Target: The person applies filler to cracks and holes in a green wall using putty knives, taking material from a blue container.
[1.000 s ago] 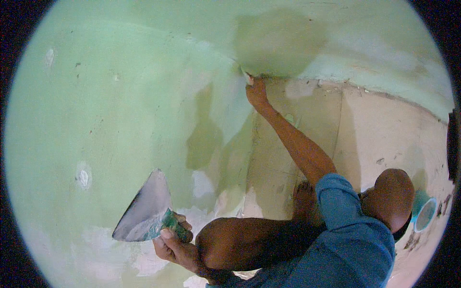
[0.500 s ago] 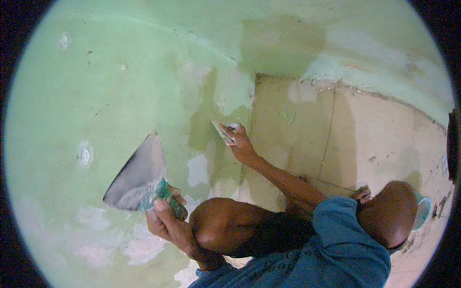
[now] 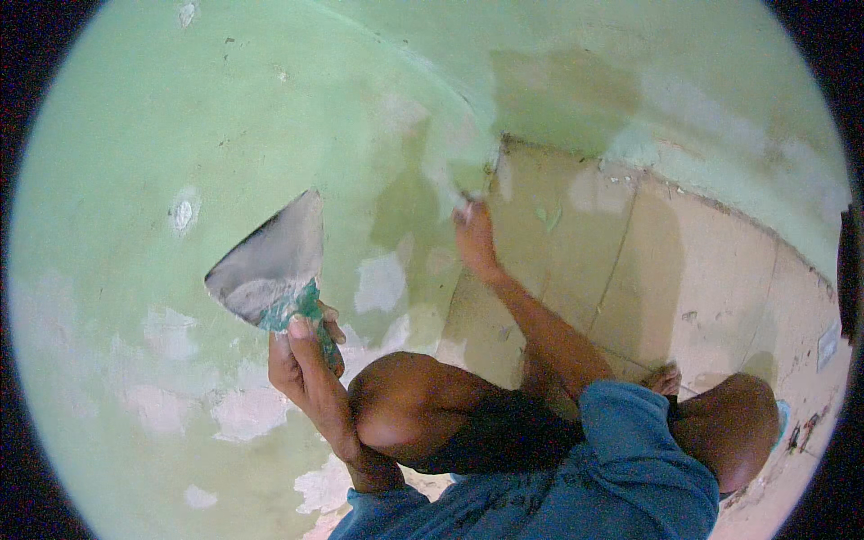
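My left hand (image 3: 310, 355) is closed round the green handle of a wide putty knife (image 3: 274, 256). Its broad triangular metal blade points up and carries a pale smear near the handle. Farther off, my right hand (image 3: 475, 238) pinches a small flat scraper (image 3: 465, 196) by the green wall (image 3: 297, 117), close to where it meets the floor. Motion smears that scraper, so its shape and whether it touches the wall are hard to make out.
White and pinkish bare patches (image 3: 380, 282) mark the wall. Tiled floor (image 3: 711, 243) with dark joints and bits of debris spreads to the right. My bent knee (image 3: 396, 400) is between my arms. A light blue container (image 3: 783, 421) shows partly behind the other knee.
My right hand has moved up and slightly right along the wall with the small scraper. My left hand has risen in the picture with the wide putty knife. The whole view has shifted.
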{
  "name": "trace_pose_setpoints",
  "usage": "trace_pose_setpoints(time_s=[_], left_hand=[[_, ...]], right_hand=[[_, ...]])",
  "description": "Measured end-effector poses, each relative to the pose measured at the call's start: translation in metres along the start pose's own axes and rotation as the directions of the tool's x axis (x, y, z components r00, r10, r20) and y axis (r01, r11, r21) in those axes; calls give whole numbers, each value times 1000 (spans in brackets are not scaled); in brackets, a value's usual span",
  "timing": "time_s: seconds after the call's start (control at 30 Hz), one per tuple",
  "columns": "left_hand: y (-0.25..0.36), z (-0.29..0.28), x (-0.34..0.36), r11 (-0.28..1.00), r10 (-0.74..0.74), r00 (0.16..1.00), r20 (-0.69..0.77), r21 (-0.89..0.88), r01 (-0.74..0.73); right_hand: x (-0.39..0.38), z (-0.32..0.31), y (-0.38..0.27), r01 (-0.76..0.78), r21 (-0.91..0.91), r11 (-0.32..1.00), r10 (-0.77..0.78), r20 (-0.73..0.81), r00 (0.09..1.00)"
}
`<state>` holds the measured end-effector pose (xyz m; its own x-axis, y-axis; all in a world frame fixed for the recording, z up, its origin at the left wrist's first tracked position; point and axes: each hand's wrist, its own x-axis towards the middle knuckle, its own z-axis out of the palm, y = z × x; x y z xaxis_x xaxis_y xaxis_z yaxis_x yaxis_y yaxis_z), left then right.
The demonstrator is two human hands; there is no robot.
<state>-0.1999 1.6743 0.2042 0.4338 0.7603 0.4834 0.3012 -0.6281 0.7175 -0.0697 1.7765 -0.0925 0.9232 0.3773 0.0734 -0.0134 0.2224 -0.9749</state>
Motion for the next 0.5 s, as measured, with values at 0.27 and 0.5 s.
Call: trace_pose_setpoints(time_s=[0.27,0.5], left_hand=[[-19,7,6,1000,10,998,59,-3,-9],[-38,54,28,982,-24,838,544,-143,121]], right_hand=[[-59,22,-25,376,313,872,-489,527,695],[51,-304,-120,139,-660,738,160,372,914]])
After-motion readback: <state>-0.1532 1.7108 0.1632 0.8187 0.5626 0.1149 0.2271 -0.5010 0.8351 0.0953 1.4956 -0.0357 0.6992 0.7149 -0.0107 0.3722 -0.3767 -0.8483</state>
